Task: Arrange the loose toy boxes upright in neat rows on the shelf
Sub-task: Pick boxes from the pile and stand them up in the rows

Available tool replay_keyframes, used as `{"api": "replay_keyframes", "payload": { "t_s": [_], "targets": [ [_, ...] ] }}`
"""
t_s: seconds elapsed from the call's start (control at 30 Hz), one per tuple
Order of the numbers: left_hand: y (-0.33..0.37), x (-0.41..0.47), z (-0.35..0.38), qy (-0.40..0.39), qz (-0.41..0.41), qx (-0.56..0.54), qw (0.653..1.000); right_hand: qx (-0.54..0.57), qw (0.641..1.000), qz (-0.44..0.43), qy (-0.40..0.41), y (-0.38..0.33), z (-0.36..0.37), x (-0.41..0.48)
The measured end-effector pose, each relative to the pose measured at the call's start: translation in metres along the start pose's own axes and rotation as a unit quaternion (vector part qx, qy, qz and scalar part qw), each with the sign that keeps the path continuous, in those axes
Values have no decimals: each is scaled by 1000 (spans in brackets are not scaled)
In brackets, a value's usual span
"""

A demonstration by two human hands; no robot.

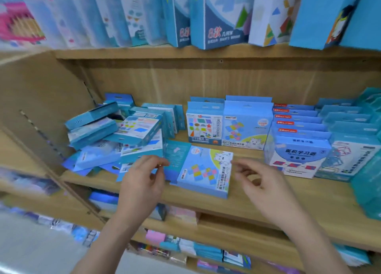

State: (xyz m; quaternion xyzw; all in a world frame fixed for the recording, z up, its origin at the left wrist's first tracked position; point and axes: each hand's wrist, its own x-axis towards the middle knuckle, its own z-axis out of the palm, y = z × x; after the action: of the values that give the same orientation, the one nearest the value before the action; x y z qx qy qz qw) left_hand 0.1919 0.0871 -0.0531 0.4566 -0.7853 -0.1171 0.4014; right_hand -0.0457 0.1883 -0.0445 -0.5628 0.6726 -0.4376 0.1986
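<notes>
— What does the wooden shelf (268, 199) hold?
— Glossy blue cardboard boxes: upright rows (226, 125) at centre and right, a tumbled pile (115, 137) at left.
— And the bear box (204, 170)?
— Flat at the near edge, between the hands. The left hand (142, 183) has curled fingers at its left edge; blur hides whether they pinch. The right hand (266, 187) has fingers loosely curled, apart, just beside its right corner, holding nothing.

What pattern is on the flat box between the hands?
The box is light blue with pastel squares and a bear; head view.
</notes>
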Motion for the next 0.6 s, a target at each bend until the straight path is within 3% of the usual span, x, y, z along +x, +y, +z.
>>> {"api": "replay_keyframes", "payload": {
  "t_s": [0.13,0.2,0.3,0.43,0.6],
  "targets": [
    [-39,10,-26,-16,15,20,1000,-98,994,-2,-38,-6,49,22],
    [-55,14,-31,-38,23,30,999,-181,978,8,-102,-9,63,38],
    [-73,18,-29,-61,59,57,995,-316,918,62,-230,-12,71,73],
    [-86,24,-19,-114,110,87,984,-396,849,136,-322,-7,78,108],
    [-91,24,-12,-104,171,165,966,-425,829,160,-328,-10,89,111]
  ]
}}
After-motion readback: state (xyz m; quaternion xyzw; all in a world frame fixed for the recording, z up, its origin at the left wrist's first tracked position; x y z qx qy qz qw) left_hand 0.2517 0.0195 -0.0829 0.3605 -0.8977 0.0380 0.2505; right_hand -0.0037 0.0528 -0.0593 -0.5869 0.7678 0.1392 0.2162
